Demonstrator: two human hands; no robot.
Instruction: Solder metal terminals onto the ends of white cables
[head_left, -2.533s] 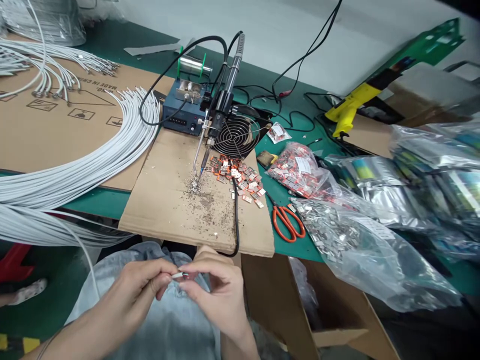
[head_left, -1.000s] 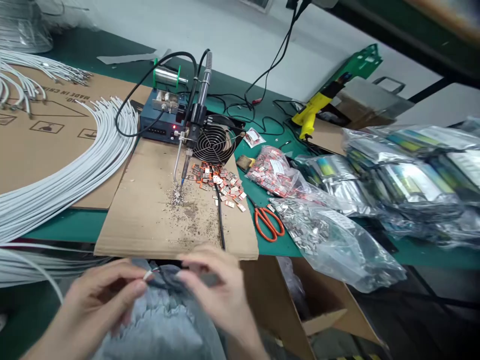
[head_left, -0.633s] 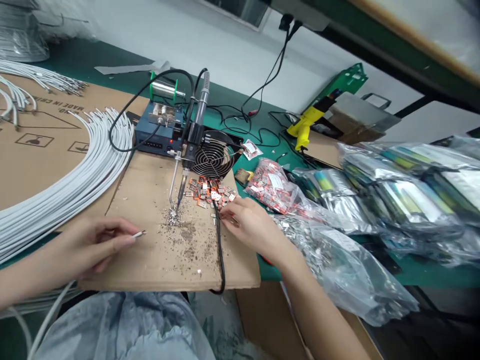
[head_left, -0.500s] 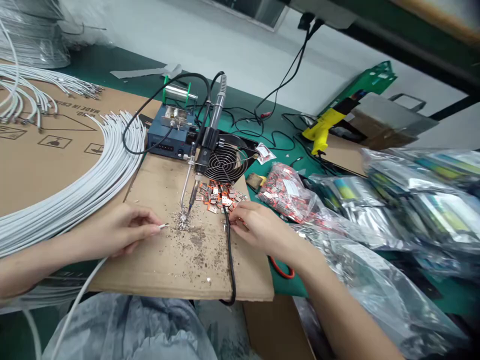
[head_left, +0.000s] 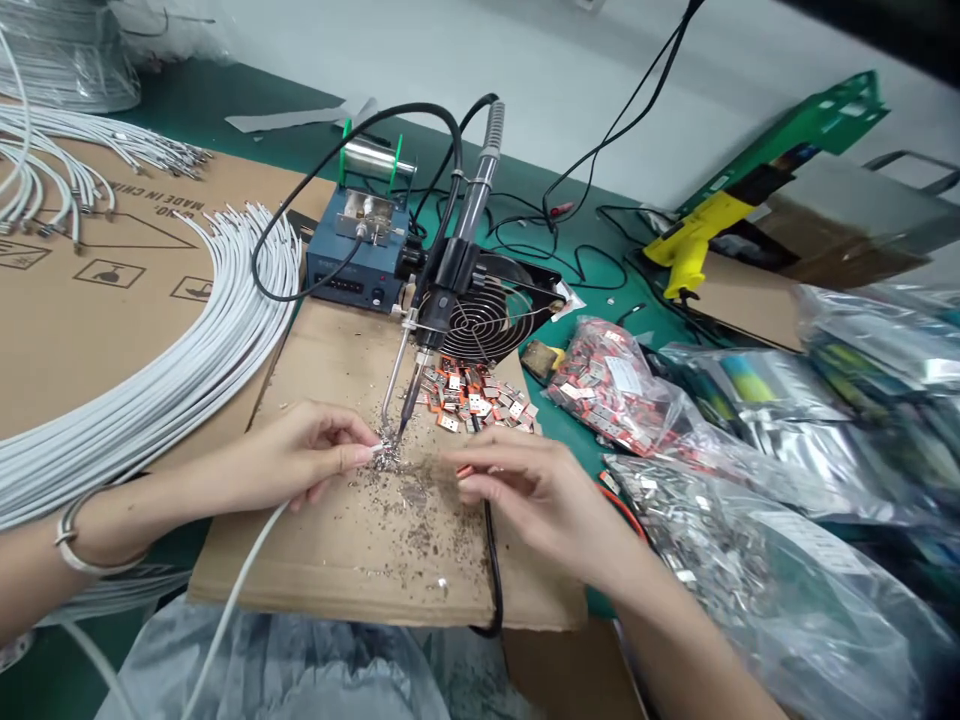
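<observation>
My left hand (head_left: 315, 455) is closed on a white cable (head_left: 251, 565), pinching it close to its stripped end. That end is at the solder crumbs (head_left: 386, 455), just beside the tip of a soldering iron (head_left: 450, 270) clamped in a stand. A thin metal tube (head_left: 395, 372) runs down alongside the iron. Between thumb and fingers, my right hand (head_left: 536, 490) pinches a small orange-and-metal USB connector (head_left: 466, 471), partly hidden by the fingertips. Behind it lies a pile of similar connectors (head_left: 480, 395) on the cardboard (head_left: 322, 560).
A blue solder feeder (head_left: 352, 265) carries a solder spool (head_left: 373, 160). Beside it stands a black fan (head_left: 495, 310). Bundled white cables (head_left: 187, 350) lie left; a bag of connectors (head_left: 604, 380), a bag of metal parts (head_left: 720, 550) and a yellow glue gun (head_left: 694, 240) are right.
My left hand has brought the cable end rightward to the iron tip. My right hand has lifted off the board near the pile with a connector. The view has shifted slightly.
</observation>
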